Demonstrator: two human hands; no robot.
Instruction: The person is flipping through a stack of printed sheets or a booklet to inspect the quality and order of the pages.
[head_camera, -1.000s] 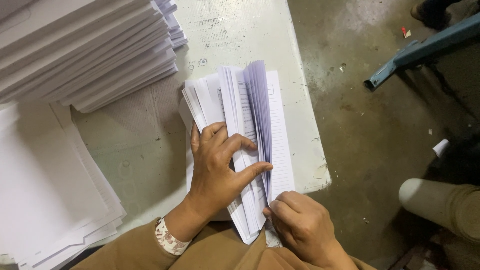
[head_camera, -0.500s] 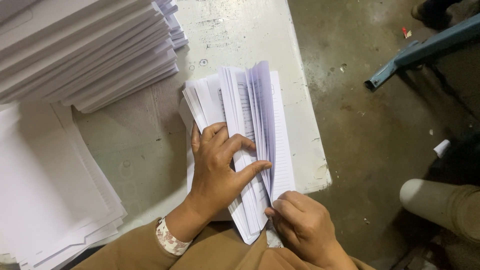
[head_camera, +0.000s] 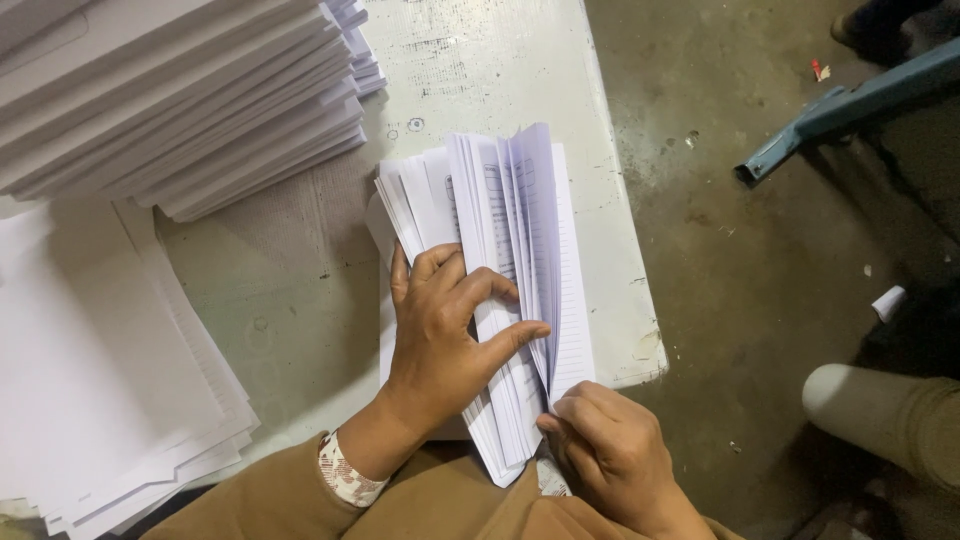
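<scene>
A thick stack of printed, lined white sheets (head_camera: 520, 210) lies fanned open near the right edge of a pale worn table (head_camera: 480, 70). My left hand (head_camera: 445, 335) presses on the left part of the stack, its fingers spread and the thumb tucked between leaves. At the stack's near corner my right hand (head_camera: 605, 455) pinches the lower edges of the sheets and holds them lifted.
Tall piles of white paper (head_camera: 170, 90) fill the table's back left; a lower, flat pile (head_camera: 100, 370) lies at the left front. Right of the table is stained concrete floor with a blue metal bar (head_camera: 850, 105) and another person's leg (head_camera: 890, 415).
The fanned leaves have shifted slightly and my left thumb has slid a little along the sheets. Both hands stay in the same place.
</scene>
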